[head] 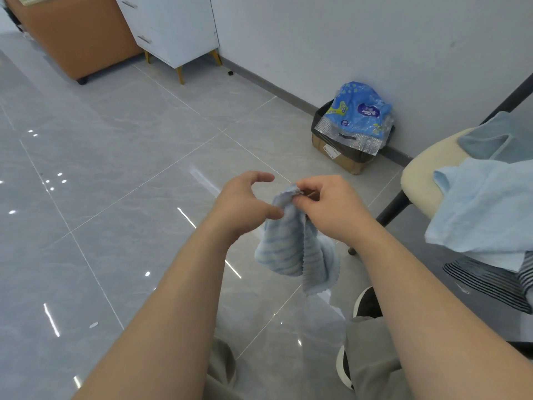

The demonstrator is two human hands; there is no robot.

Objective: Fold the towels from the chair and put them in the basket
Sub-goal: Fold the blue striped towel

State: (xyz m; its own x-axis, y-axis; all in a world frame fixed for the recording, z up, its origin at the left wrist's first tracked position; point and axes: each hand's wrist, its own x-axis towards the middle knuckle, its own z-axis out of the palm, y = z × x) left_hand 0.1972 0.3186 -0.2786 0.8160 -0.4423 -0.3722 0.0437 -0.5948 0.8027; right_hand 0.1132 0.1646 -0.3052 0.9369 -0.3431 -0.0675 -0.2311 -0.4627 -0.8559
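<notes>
Right hand (326,206) pinching the top corner of a striped blue towel (294,249) — cloth hanging bunched below, folds hard to read. Left hand (245,203) just beside it, fingers spread, thumb brushing the fabric. Off to the right of the hands, more towels (487,203) heaped on a chair (418,180) — cut off by the edge.
</notes>
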